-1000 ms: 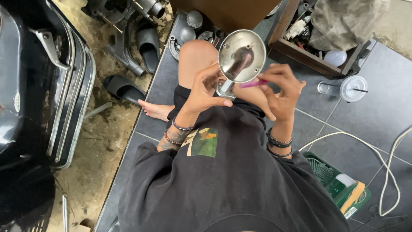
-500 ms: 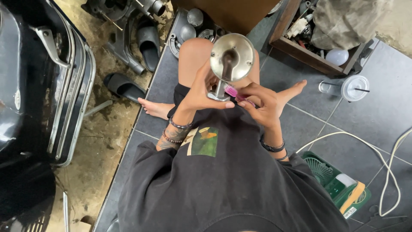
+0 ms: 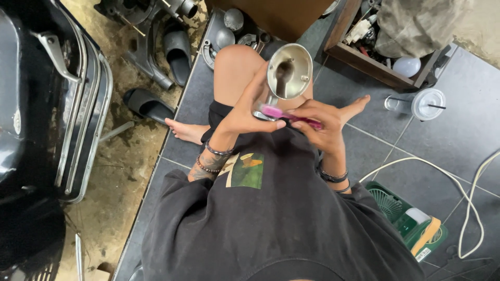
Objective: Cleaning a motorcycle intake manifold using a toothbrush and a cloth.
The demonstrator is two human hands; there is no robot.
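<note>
At frame centre, your left hand (image 3: pixel 245 115) grips the metal funnel-shaped part (image 3: pixel 289 73); your right hand (image 3: pixel 319 124) pinches a pink tool (image 3: pixel 284 114), needing careful aim at its stem.

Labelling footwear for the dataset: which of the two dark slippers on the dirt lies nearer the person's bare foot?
The lower slipper, lying just beside the bare foot at the tile edge. The other slipper sits farther up, by the metal engine parts.

Left hand (image 3: pixel 245 112) grips stem under shiny metal bowl (image 3: pixel 289 71), bowl tilted toward camera. Right hand (image 3: pixel 319 125) holds pink tool (image 3: pixel 284 114), perhaps a lighter, against stem. Plastic cup (image 3: pixel 424 104) on tiles at right.
</note>
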